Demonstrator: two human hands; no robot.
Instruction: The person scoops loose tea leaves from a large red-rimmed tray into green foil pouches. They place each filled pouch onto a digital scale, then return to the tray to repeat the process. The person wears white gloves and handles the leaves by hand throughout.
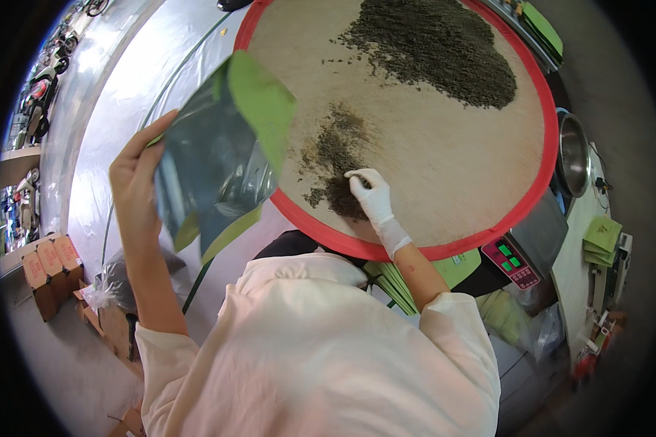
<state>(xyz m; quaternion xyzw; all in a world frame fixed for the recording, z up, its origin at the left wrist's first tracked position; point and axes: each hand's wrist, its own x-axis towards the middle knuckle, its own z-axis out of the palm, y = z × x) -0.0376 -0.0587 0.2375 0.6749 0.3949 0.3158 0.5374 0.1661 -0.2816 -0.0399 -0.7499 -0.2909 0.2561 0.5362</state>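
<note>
My bare left hand [142,169] grips the edge of a green pouch [262,104] with a large clear window, raised at the left of a round tray. The pouch is tilted, and part of it is blurred. My right hand [373,196], in a white glove, is low over the tray's near side with fingers curled. Dark bits show between its thumb and fingers. It touches a small pile of dark, dried, leaf-like material [339,150]. A larger heap of the same dark material [437,49] lies at the tray's far side. The tan tray [448,164] has a red rim.
Right of the tray are a digital scale [530,246] with lit green displays and a steel bowl [573,155]. Stacked green pouches [396,287] lie under the near rim. More green pouches [601,240] sit farther right. Cardboard boxes [52,273] stand at left.
</note>
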